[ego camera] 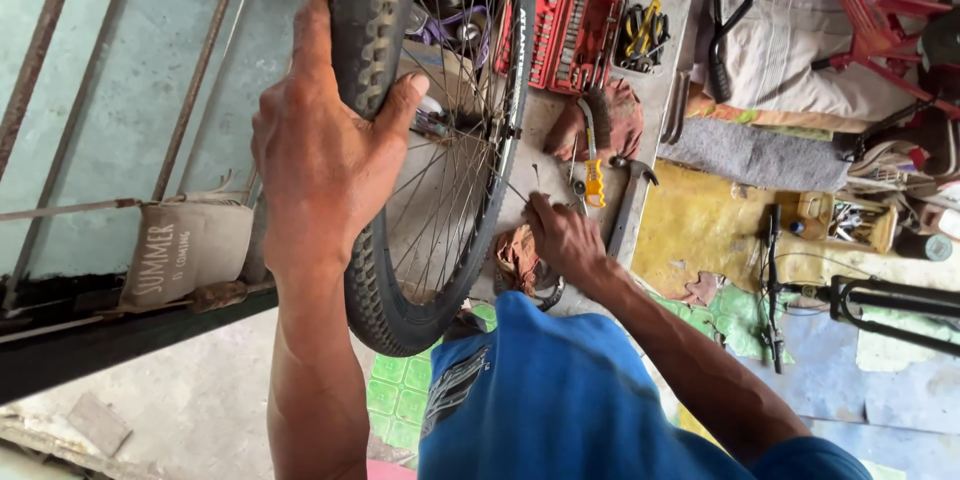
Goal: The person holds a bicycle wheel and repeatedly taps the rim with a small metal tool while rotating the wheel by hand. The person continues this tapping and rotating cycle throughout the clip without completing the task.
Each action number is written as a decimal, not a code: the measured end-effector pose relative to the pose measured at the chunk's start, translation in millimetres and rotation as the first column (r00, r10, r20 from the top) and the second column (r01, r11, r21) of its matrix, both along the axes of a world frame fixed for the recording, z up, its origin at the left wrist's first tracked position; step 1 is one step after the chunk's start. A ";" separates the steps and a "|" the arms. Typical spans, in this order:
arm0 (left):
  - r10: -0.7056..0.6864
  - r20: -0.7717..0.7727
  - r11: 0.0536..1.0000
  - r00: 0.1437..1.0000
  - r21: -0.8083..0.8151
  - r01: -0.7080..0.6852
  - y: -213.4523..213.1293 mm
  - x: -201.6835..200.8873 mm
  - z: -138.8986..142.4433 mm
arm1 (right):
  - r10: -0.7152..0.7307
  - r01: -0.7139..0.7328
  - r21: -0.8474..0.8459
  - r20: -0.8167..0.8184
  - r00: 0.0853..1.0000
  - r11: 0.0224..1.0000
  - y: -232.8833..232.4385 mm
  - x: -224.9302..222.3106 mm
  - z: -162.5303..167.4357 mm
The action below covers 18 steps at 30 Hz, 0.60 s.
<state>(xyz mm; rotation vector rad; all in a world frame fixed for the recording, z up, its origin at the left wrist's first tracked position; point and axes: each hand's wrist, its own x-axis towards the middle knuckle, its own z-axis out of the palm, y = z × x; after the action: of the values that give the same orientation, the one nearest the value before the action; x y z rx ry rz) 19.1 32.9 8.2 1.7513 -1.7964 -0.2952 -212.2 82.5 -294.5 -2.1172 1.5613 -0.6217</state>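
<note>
The left hand is wrapped around the knobby black rubber tyre of a spoked bicycle wheel, fingers over the outer tread and thumb hooked inside the rim, holding the wheel upright at about ten o'clock from the frame's centre. The right hand sits at about three o'clock of the wheel's lower half, resting on the grey concrete floor with fingers curled beside a rust-coloured rag (whether it pinches anything cannot be told). At twelve o'clock from that hand lie a yellow-handled tool and a steel hammer; further up, a red socket set case lies open.
</note>
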 end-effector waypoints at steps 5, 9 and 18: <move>0.111 -0.024 0.974 0.994 0.199 -0.104 -1.4 3.3 -0.8 | 0.040 -0.038 -0.062 0.021 0.999 0.997 -11.8 -2.3 -19.7; -0.018 0.065 1.000 0.998 -0.024 0.019 -2.9 14.1 -2.8 | 0.087 -0.075 -0.142 0.078 0.993 0.987 -9.6 -5.6 -23.4; 0.022 -0.006 0.998 1.000 0.064 -0.022 -8.2 34.4 -9.6 | 0.087 -0.069 -0.199 0.080 0.993 0.978 -26.1 0.5 -26.6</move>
<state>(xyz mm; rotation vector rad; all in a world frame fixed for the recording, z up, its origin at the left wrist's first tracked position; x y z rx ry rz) 53.5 24.7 -1.3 1.8112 -1.7803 -0.3527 -211.7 56.4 -321.1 -2.2476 1.4123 -0.8605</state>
